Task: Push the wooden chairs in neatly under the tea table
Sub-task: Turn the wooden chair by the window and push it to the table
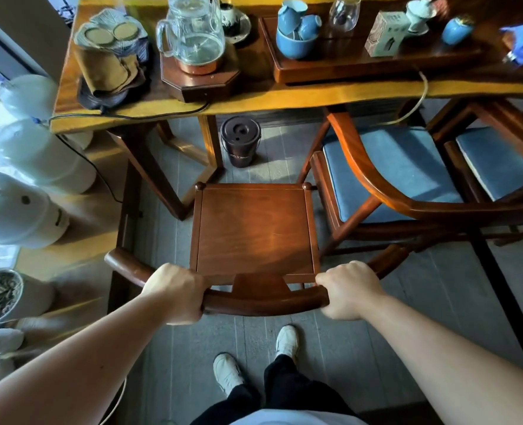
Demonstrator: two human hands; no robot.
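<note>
**Gripping the chair's back rail with both hands**

Looking down, I have my left hand (pixel 175 294) and right hand (pixel 350 291) each clenched around the curved back rail of the chair (pixel 254 231), one on either side of the centre splat. Its bare wooden seat stands on the floor, short of the table's (pixel 284 98) near edge and not under it, lined up with the gap between the table leg (pixel 149 167) and a cushioned chair (pixel 386 170). That cushioned chair sits just to the right, its front tucked partly under the near edge, with another blue-cushioned one (pixel 496 161) beyond it. A dark bucket (pixel 240 141) stands on the floor under the table, ahead of my chair. On the tabletop near the left end sits a glass kettle (pixel 194 32).
</note>
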